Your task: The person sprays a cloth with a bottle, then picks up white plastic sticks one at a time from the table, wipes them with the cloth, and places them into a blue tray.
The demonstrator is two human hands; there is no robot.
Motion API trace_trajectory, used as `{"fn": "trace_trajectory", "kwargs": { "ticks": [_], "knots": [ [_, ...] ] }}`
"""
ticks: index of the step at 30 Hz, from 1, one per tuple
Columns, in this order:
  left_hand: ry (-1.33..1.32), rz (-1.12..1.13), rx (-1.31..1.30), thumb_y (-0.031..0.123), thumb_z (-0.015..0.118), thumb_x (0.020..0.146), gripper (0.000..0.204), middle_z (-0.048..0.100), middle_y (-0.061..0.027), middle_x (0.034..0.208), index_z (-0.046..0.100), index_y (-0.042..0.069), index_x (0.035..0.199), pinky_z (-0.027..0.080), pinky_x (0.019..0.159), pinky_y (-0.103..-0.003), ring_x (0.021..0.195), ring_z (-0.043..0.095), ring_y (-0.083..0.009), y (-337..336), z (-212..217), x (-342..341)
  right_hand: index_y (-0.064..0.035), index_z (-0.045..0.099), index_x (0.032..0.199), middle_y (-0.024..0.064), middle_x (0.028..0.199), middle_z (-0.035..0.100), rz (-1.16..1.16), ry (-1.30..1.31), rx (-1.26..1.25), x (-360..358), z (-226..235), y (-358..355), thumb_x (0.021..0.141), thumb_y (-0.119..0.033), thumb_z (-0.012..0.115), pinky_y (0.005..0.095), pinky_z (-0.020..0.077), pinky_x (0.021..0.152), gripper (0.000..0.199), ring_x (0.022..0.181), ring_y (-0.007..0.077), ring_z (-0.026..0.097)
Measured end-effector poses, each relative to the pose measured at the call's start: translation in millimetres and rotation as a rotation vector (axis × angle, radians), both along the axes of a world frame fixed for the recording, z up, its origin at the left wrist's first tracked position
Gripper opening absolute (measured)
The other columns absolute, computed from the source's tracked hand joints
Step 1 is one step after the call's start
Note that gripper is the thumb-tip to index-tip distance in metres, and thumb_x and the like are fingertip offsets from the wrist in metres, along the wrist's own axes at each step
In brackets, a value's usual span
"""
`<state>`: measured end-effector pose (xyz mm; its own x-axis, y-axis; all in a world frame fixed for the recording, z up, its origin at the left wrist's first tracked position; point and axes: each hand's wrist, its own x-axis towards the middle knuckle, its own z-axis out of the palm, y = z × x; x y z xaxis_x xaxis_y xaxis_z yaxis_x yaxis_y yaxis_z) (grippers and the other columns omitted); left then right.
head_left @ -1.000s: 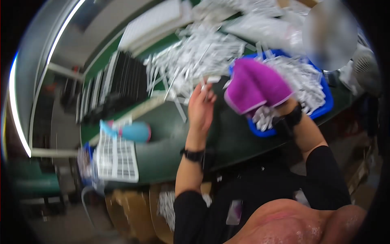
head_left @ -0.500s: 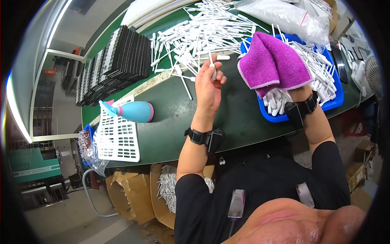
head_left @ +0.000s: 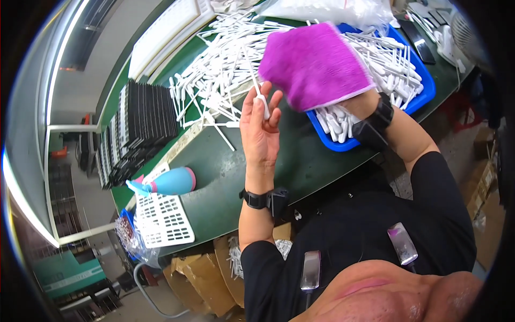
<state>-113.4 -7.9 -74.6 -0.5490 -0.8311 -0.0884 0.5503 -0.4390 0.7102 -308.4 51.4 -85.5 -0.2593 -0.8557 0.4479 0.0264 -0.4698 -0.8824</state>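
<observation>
- At far left on the green desk [head_left: 214,172], thin black trays [head_left: 147,118] with ridged edges, stacked in a close bank.
- Just in front, a flat white plastic panel [head_left: 163,222], slotted in rows, partly hidden by a smooth light-blue spray bottle [head_left: 177,181] with pink trim.
- Farther back, thick white slabs [head_left: 163,40], flat and straight-edged.
- Next, a loose criss-crossed heap of white sticks [head_left: 214,67], slim in the shaft, thicker and rounded in the handle.
- At centre, left hand [head_left: 258,127] raised above the desk, palm up, fingers pinching one white stick [head_left: 265,108] by its thick handle, shaft pointing toward the heap.
- To the right, a fleecy purple cloth [head_left: 316,70] with pale edging, draped over the right hand [head_left: 360,105]; fingers hidden beneath, so cannot tell whether clenched or released.
- Behind the cloth, a crumpled clear plastic bag [head_left: 343,12].
- Partly blocked by cloth and hand, a blue basin [head_left: 429,87] with rounded corners, filled with more such sticks.
- At far right, a round grilled fan [head_left: 469,27].
</observation>
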Motion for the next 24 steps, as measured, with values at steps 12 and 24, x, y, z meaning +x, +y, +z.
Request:
{"fn": "trace_trajectory", "kwargs": {
  "ticks": [12, 24],
  "knots": [
    [-0.318, -0.074, -0.387, 0.014, 0.048, 0.092, 0.023, 0.058, -0.0060, 0.072, 0.047, -0.003, 0.108, 0.043, 0.041, -0.021, 0.051, 0.053, -0.0105, 19.4, -13.5, -15.9, -0.0044, 0.050, 0.115, 0.0073, 0.099, 0.059, 0.205, -0.701, 0.429, 42.1, 7.8, -17.2, 0.094, -0.021, 0.043, 0.0271, 0.0472, 0.078, 0.028, 0.087, 0.0164, 0.058],
    [-0.349, -0.056, 0.430, 0.020, 0.048, 0.092, 0.018, 0.055, -0.0015, 0.069, 0.052, 0.003, 0.096, 0.040, 0.043, -0.021, 0.050, 0.050, -0.0086, 35.8, 9.1, -19.3, -0.0063, 0.050, 0.115, 0.0058, 0.109, 0.054, 0.029, -0.359, 0.383, 47.3, 0.7, -14.9, 0.093, -0.024, 0.044, 0.0254, 0.0457, 0.079, 0.028, 0.095, 0.0138, 0.054]
  ]
}}
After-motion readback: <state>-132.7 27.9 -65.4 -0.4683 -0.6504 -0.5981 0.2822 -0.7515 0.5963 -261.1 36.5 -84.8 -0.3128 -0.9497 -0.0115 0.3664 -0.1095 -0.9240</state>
